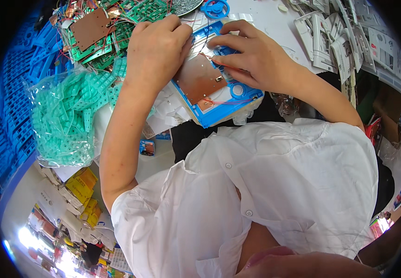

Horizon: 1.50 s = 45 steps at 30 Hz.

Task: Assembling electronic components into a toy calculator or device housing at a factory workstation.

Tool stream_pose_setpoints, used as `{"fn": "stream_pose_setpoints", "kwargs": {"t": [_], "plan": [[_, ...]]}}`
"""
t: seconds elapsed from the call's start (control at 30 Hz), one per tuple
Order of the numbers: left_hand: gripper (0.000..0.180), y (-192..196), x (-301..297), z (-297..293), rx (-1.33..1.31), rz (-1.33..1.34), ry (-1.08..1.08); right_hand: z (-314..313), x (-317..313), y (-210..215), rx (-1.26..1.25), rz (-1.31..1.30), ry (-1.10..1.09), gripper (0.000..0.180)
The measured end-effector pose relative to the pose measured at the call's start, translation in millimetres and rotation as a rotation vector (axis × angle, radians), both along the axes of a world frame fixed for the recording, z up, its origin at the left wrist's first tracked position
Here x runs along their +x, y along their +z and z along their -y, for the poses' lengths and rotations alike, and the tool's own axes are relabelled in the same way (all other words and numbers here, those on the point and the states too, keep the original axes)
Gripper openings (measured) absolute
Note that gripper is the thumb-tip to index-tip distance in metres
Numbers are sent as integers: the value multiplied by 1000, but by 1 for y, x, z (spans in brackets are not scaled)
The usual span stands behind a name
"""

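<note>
A blue plastic casing (206,119) lies tilted in front of me, its inside facing up. Over its left part sits a brown circuit board (198,82), with thin red wires (237,102) running to the casing's lower corner. My left hand (163,48) is closed at the board's upper left, its fingers curled; whatever they hold is hidden behind the hand. Across the casing's upper right reaches my right hand (256,55), fingers bent and apart. Its lowest fingertip touches or nearly touches the red wires at the board's top edge.
Green circuit boards (149,10) with tangled wires are heaped at the far left. Beside my left forearm is a clear bag of turquoise rubber keypads (66,123). White plastic parts (323,46) pile up at the far right. A blue ring-shaped part (215,9) lies beyond the casing.
</note>
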<state>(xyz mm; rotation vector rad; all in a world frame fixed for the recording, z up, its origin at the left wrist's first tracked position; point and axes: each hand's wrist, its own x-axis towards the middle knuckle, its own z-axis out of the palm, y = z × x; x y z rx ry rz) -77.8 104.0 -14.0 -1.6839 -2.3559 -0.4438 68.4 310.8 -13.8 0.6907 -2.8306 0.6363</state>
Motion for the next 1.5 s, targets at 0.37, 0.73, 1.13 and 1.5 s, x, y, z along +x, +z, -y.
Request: {"fn": "stream_pose_setpoints", "kwargs": {"t": [0.37, 0.73, 1.13, 1.5], "plan": [[16, -13, 5, -13, 156, 20, 58, 1, -53, 0, -148, -141, -66, 17], [14, -18, 22, 10, 218, 141, 113, 6, -68, -1, 19, -248, 140, 13], [11, -17, 30, 6, 301, 428, 161, 8, -54, -3, -290, -188, -8, 11], [7, -6, 38, 15, 311, 663, 267, 22, -5, 7, -122, -53, -95, 26]]}}
